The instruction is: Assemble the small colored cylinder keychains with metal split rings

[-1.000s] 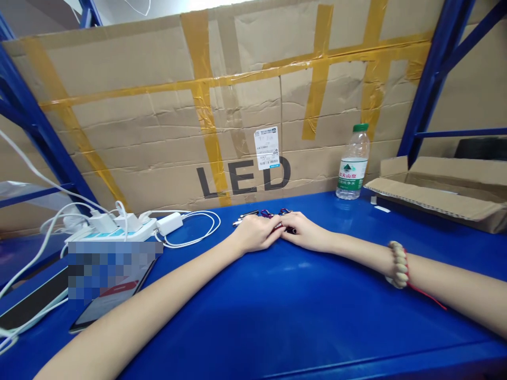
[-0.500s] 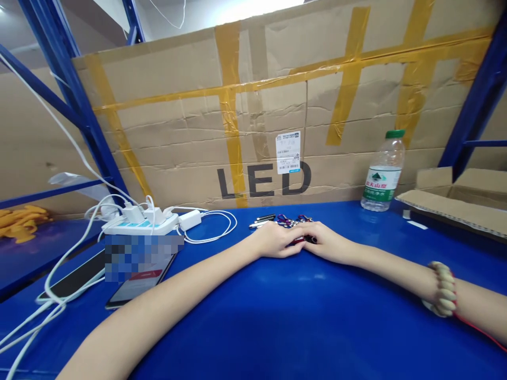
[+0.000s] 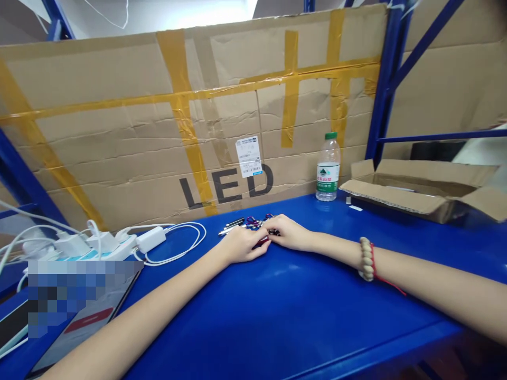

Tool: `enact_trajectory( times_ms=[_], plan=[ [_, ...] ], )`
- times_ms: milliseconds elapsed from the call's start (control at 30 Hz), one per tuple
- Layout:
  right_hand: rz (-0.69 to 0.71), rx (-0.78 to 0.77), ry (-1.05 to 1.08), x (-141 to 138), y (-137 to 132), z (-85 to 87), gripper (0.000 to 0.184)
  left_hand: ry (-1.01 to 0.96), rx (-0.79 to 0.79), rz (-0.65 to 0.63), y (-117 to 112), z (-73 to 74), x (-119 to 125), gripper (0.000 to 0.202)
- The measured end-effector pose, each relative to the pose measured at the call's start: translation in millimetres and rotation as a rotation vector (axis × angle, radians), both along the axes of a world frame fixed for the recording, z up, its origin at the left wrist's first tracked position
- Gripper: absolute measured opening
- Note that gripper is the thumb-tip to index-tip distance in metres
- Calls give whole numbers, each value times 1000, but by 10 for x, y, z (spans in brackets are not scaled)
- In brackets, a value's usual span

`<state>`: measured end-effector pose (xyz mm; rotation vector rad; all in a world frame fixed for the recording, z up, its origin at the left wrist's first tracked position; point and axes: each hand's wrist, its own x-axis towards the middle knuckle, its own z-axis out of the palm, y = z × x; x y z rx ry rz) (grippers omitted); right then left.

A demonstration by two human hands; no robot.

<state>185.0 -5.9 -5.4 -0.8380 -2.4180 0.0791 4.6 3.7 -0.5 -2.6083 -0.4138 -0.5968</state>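
My left hand (image 3: 243,244) rests on the blue table with its fingers curled around a small dark red object (image 3: 262,240), which is mostly hidden by the fingers. Touching it from the other side is my right hand (image 3: 288,232), palm down and fingers bent; what lies under them is dark and cannot be made out. Just behind the hands lie several pens (image 3: 233,227), black and silver. Beside these is a small heap of metal pieces with dark red and blue cords (image 3: 255,221), partly covered by my right hand.
A water bottle (image 3: 328,169) with a green cap stands at the back right, near an open cardboard box (image 3: 412,184). On the left are a power strip (image 3: 127,247), white cables (image 3: 194,232) and a phone (image 3: 87,324). A large carton (image 3: 130,153) marked LED forms the back.
The camera view has turned to the right, so everything appears further left and more of the open box shows. Both hands stay together at the same spot on the table.
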Motion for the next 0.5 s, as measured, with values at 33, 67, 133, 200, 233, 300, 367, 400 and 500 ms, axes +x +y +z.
enact_trajectory(
  times_ms=[33, 67, 133, 200, 233, 300, 367, 400, 500],
  plan=[
    [-11, 12, 4, 10, 3, 1, 16, 1, 4, 1, -3, 3, 2, 27],
    [-20, 23, 9, 17, -1, 5, 15, 3, 7, 1, -6, 5, 3, 27],
    [-43, 43, 25, 18, -24, 18, 14, 2, 4, 9, -13, 11, 5, 26],
    [-72, 45, 87, 4, -54, 34, 13, -4, -4, 33, -22, 16, 4, 26],
    [-87, 30, 149, -6, -64, 40, 13, -10, -9, 59, -28, 20, 3, 26],
    [-115, -48, 327, -21, -66, 44, 14, -41, -25, 139, -43, 29, 1, 27],
    [-146, -152, 519, -23, -38, 34, 16, -104, -46, 233, -56, 40, -2, 29],
    [-168, -197, 599, -18, -15, 24, 18, -145, -49, 275, -59, 46, -3, 30],
    [-234, -281, 738, 4, 53, -10, 23, -243, -28, 340, -44, 58, -6, 30]
  ],
)
